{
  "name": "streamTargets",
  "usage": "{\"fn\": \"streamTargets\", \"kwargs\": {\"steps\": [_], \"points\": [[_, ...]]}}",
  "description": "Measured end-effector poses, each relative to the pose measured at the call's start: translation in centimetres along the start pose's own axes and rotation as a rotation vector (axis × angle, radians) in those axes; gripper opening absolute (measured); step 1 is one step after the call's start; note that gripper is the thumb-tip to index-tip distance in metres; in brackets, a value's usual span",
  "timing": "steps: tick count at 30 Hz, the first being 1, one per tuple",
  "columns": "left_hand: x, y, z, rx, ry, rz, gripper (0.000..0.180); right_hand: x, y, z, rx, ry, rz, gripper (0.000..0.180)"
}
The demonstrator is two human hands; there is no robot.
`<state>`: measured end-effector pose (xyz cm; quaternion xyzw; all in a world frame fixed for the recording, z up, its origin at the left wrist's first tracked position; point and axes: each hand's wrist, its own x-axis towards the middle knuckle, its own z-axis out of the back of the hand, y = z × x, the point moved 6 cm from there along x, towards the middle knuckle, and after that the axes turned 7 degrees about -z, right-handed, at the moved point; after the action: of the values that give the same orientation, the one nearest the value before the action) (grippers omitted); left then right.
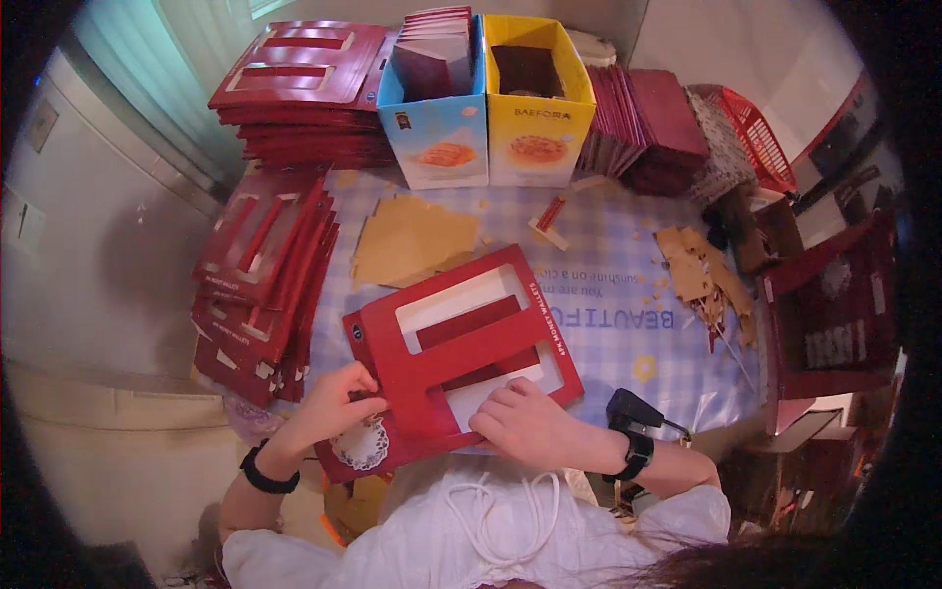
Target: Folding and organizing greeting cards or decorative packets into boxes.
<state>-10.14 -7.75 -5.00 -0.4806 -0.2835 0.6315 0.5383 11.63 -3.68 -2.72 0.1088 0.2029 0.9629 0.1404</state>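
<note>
A red cardboard sleeve with two cut-out windows lies tilted in front of me, dark red wallets and white card showing through the openings. My left hand is closed at its left edge, thumb and forefinger pinched on the cardboard. Curled over the lower window and near edge are the fingers of my right hand; its thumb is mostly hidden. Below my left hand shows a white lacy round pattern on a dark red piece, partly under the sleeve.
Stacks of similar red sleeves line the left side. Behind stand a blue box holding dark red wallets and a yellow box. Tan card sheets, torn scraps and a small red-handled tool lie on the checked tablecloth.
</note>
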Motion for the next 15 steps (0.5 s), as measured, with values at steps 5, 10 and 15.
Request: {"fn": "streamTargets", "kwargs": {"steps": [5, 10, 15], "points": [[0.1, 0.0, -0.1, -0.002, -0.003, 0.010, 0.018, -0.2, -0.2, -0.2, 0.046, -0.030, 0.023, 0.023], [-0.7, 0.9, 1.3, 0.011, -0.167, 0.100, 0.017, -0.2, 0.1, 0.0, 0.032, -0.020, 0.015, 0.021], [-1.3, 0.6, 0.5, 0.000, -0.074, 0.049, 0.021, -0.2, 0.4, -0.1, 0.068, -0.054, 0.002, 0.011]]}}
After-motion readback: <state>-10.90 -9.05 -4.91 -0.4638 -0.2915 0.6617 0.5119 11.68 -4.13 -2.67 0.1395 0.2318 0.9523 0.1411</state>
